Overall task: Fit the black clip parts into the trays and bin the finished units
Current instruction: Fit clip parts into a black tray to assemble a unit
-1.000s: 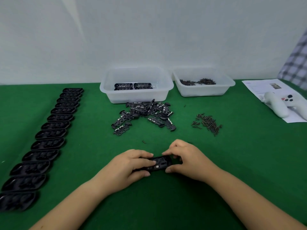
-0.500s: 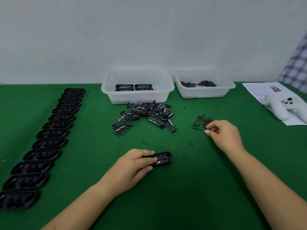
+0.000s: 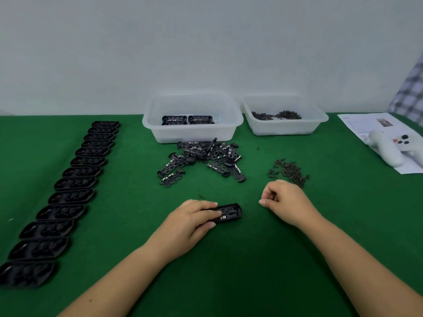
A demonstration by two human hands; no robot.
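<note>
Down on the desk (image 3: 229, 271), left hand (image 3: 190, 221) grips a black tray (image 3: 230, 212), right hand (image 3: 286, 202) curled, contents hidden, paper (image 3: 366, 124) print unreadable.

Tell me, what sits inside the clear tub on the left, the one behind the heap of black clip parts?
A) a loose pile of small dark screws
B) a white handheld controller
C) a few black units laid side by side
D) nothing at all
C: the left tub holds a few black units lying neatly on its floor; the small screws are in the right tub.
</note>
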